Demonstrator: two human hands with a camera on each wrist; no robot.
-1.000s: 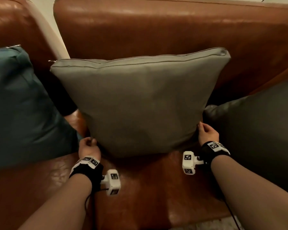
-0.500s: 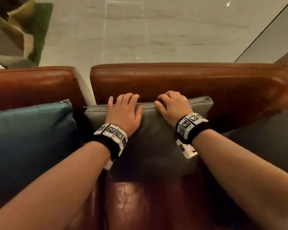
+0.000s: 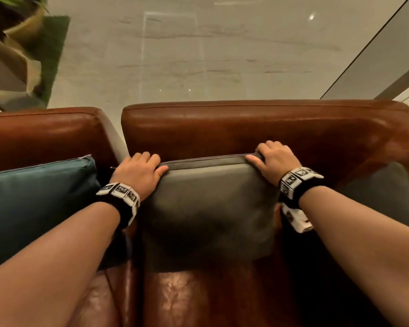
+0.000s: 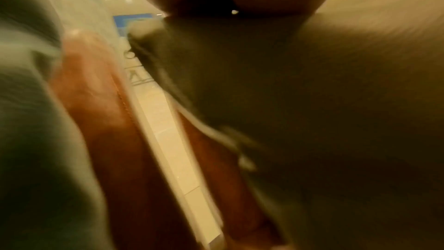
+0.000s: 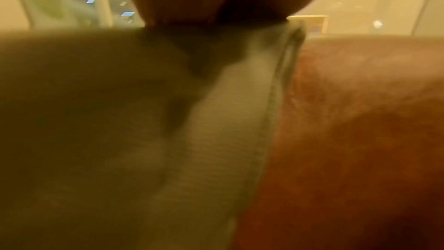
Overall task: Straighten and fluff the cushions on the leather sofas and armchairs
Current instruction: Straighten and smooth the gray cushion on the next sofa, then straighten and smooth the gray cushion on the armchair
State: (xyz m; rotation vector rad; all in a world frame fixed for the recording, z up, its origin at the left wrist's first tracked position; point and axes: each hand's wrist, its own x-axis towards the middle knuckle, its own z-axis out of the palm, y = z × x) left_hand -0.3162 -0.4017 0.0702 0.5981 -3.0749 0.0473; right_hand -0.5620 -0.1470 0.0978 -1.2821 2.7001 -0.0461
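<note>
Grey cushion (image 3: 210, 206) looks soft and light.
Left hand (image 3: 137, 172) and right hand (image 3: 275, 161) each grip a top corner, a good place to hold.

Left hand (image 3: 137, 171), right hand (image 3: 275, 159) spread apart, forearms extended, each grip apparently curled.

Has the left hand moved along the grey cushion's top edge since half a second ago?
Yes. The left hand has slid outward to the grey cushion's left top corner, toward the teal cushion.
</note>
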